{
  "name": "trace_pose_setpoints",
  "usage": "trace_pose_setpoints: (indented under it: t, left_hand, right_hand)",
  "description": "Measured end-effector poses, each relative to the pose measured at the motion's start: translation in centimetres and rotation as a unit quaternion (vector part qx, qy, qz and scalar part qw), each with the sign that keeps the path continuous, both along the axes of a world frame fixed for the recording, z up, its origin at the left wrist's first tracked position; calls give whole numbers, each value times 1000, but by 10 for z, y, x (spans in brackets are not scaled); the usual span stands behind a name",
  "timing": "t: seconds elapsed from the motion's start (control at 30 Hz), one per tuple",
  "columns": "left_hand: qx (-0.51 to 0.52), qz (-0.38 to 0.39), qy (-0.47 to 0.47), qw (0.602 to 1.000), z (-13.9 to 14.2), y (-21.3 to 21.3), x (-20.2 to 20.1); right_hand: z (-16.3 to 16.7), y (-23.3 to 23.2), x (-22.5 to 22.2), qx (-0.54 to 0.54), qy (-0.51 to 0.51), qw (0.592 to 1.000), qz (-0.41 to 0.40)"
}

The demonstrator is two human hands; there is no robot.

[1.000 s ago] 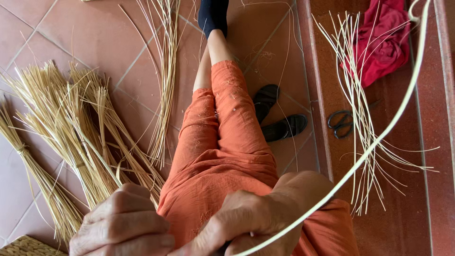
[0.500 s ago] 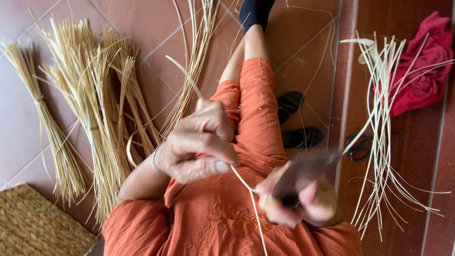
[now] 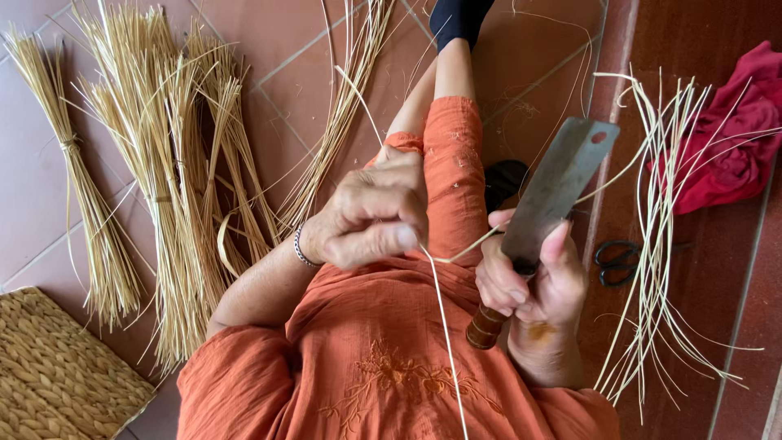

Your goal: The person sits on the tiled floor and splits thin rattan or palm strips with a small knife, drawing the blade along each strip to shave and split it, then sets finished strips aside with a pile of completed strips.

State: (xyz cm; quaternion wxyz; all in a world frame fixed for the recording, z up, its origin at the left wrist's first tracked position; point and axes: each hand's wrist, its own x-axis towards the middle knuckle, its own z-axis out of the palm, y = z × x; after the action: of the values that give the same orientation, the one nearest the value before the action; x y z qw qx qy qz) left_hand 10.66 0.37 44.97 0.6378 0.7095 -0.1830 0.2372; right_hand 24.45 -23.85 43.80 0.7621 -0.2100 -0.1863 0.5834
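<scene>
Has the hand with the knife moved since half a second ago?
Yes. The right hand has risen toward the scissors, lifting the knife into clear view.

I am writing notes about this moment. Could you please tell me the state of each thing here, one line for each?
left hand: closed, pinching the thin strip
right hand: closed around the knife handle
thin strip: held taut, meeting the blade
knife: gripped, blade pointing up and away
scissors: lying on the floor, untouched
straw bundles: tied, lying flat on the tiles
loose strips: untied, spread out
red cloth: crumpled
woven mat: flat
</scene>
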Motion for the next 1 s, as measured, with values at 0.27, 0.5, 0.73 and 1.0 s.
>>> trace_pose_setpoints:
  t: [0.27, 0.5, 0.73, 1.0]
  left_hand:
    - [-9, 6, 11, 1000, -21, 4, 2]
    - [-54, 54, 72, 994, -52, 11, 10]
    - [-149, 70, 106, 981, -97, 14, 14]
    - [-178, 51, 90, 979, -108, 11, 21]
  right_hand:
    - [-18, 13, 26, -87, -29, 995, -38]
    - [-35, 21, 45, -177, -75, 976, -104]
    - [-67, 28, 67, -208, -85, 969, -106]
    - [-84, 24, 80, -113, -43, 987, -103]
